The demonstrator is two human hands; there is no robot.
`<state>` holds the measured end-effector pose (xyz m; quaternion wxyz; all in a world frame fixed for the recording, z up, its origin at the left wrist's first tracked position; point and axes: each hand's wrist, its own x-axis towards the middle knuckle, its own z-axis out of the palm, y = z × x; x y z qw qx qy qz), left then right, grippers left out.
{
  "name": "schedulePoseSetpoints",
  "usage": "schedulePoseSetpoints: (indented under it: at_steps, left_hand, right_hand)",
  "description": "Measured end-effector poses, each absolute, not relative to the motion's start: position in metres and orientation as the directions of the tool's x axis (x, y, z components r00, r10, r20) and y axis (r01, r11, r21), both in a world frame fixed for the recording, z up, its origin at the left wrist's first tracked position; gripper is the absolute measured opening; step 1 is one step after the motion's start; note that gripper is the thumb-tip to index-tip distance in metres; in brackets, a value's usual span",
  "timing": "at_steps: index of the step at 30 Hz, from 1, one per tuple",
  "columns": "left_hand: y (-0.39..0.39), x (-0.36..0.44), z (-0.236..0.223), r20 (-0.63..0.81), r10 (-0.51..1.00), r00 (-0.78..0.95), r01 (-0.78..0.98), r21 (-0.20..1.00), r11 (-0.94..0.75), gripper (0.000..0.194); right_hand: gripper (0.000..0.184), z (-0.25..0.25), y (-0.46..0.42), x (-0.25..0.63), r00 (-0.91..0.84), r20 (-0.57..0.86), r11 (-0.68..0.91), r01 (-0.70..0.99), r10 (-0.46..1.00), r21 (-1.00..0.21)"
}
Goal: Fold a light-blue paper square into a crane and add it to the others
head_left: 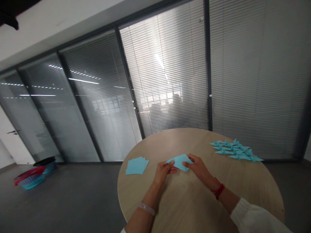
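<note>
Fingers (171, 163) of left hand (162, 172) and right hand (199, 167) pinched on folded paper (179, 161), underside hidden

folded paper (179, 160) sits between left hand (164, 171) and right hand (198, 165), over the table (184, 207); stacked sheets (137, 166) lie on the table left of the hands, paper cranes (234, 150) grouped near its far right edge. glass partition (167, 77) runs behind the table. well left, on the floor (85, 197), a near basket (32, 182) stands before a far basket (50, 167), with a door (14, 145) beyond them at the far left.
</note>
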<state>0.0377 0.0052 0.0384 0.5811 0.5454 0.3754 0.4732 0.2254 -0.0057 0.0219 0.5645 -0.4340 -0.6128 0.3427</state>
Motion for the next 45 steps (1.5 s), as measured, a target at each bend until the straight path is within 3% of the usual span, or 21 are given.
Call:
schedulePoseSetpoints:
  at_steps: [7,15,38,45]
  left_hand:
    - [0.003,0.043,0.036,0.021,0.948,0.317,-0.123,0.992,0.019,0.047]
    - [-0.001,0.045,0.042,0.085,0.944,0.317,-0.053,0.996,-0.072,0.048]
    - [-0.002,0.049,0.035,0.041,0.917,0.396,0.014,0.999,-0.051,0.052]
    - [-0.005,0.050,0.036,0.136,0.903,0.407,0.093,0.978,-0.189,0.047]
  right_hand:
    - [0.028,0.023,-0.008,0.224,0.014,0.399,0.394,0.131,0.917,-0.910]
    - [0.029,0.024,-0.009,0.220,-0.018,0.392,0.392,0.083,0.920,-0.916]
    - [0.028,0.029,-0.013,0.219,0.002,0.419,0.416,0.104,0.908,-0.903]
    - [0.031,0.030,-0.012,0.217,-0.013,0.410,0.410,0.060,0.912,-0.910]
